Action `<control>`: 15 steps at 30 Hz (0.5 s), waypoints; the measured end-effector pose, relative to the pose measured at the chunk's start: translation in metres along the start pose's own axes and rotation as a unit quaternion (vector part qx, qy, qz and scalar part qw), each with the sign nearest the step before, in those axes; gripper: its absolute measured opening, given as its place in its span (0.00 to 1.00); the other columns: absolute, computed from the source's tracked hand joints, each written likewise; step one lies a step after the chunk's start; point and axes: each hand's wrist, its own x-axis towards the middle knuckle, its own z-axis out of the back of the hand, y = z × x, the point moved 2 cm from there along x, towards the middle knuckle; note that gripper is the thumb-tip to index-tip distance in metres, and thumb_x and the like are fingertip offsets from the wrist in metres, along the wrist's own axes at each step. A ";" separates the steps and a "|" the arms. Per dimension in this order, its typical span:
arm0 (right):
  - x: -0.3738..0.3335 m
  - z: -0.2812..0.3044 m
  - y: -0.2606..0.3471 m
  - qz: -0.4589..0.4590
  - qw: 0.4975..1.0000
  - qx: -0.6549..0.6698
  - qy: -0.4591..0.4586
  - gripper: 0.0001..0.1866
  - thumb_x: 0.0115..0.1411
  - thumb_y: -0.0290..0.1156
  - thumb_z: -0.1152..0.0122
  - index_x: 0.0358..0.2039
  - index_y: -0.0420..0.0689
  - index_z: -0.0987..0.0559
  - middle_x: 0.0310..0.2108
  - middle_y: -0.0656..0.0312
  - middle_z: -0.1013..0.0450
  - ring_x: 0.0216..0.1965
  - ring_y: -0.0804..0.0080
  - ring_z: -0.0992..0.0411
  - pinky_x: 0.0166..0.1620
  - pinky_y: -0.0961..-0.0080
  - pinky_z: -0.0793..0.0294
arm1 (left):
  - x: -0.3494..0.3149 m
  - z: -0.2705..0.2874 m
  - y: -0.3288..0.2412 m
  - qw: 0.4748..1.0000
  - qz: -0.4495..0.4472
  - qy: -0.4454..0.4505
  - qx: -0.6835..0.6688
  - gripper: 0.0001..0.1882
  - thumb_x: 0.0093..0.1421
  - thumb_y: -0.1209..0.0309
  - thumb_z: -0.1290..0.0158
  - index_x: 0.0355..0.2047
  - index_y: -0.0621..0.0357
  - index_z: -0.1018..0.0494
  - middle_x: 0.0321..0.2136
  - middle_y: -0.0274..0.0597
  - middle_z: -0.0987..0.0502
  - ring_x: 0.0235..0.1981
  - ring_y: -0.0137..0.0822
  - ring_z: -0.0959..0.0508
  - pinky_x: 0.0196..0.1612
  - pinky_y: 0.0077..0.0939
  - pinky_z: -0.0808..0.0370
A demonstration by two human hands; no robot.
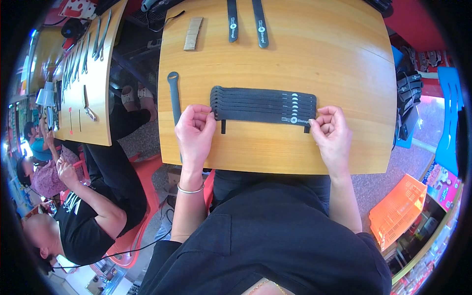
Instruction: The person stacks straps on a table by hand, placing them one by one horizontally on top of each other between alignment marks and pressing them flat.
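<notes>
Several black storage straps [255,105], which look like hook-and-loop straps, lie across the wooden table in an overlapping stack, each stepped slightly below the one behind it. White printing marks their right part, and the left ends are rounded. Thumb and fingers of my left hand [193,132] pinch the lower left end of the front strap. My right hand [333,132] pinches the lower right end in the same way. Two short black tabs poke out below the stack, near either end. A single dark strap [174,96] lies lengthwise to the left, partly behind my left hand.
Two more straps [260,27] lie at the table's [319,49] far edge, beside a folded brown cardboard piece [193,33]. On the right, dark straps [409,88] hang in a bunch and an orange basket [398,211] stands low. A person [93,211] sits left, by another table.
</notes>
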 end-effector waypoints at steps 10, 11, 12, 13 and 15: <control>-0.001 -0.001 0.006 0.014 0.999 -0.048 -0.002 0.13 0.53 0.20 0.36 0.40 0.40 0.28 0.22 0.66 0.29 0.19 0.87 0.34 0.24 0.87 0.34 | 0.000 -0.001 -0.002 1.000 0.002 -0.012 -0.014 0.05 0.54 0.83 0.45 0.32 0.64 0.27 0.19 0.31 0.27 0.17 0.16 0.33 0.21 0.11 0.37; -0.001 -0.001 0.007 0.016 0.999 -0.050 -0.002 0.13 0.53 0.20 0.37 0.40 0.40 0.28 0.22 0.67 0.29 0.19 0.87 0.34 0.24 0.87 0.34 | 0.000 -0.001 -0.002 1.000 0.002 -0.012 -0.013 0.05 0.54 0.83 0.45 0.32 0.64 0.27 0.19 0.31 0.27 0.17 0.16 0.33 0.21 0.11 0.37; -0.001 -0.001 0.008 0.019 0.999 -0.051 -0.002 0.13 0.53 0.20 0.37 0.40 0.40 0.28 0.22 0.67 0.29 0.19 0.87 0.34 0.24 0.87 0.34 | 0.000 -0.001 -0.002 1.000 0.002 -0.013 -0.011 0.05 0.54 0.83 0.45 0.32 0.64 0.27 0.19 0.31 0.27 0.17 0.16 0.33 0.21 0.11 0.37; -0.001 -0.001 0.008 0.019 0.999 -0.051 -0.002 0.13 0.53 0.20 0.37 0.40 0.40 0.28 0.22 0.67 0.29 0.19 0.87 0.34 0.24 0.87 0.34 | 0.000 -0.001 -0.003 1.000 0.001 -0.014 -0.010 0.05 0.54 0.83 0.45 0.31 0.64 0.27 0.19 0.31 0.27 0.18 0.16 0.33 0.21 0.11 0.37; -0.001 -0.001 0.008 0.016 0.998 -0.054 -0.003 0.13 0.54 0.20 0.37 0.40 0.40 0.27 0.22 0.67 0.29 0.19 0.87 0.34 0.24 0.86 0.35 | 0.000 0.000 -0.003 1.000 0.001 -0.009 -0.006 0.04 0.55 0.82 0.45 0.32 0.63 0.27 0.20 0.30 0.27 0.19 0.15 0.33 0.22 0.10 0.36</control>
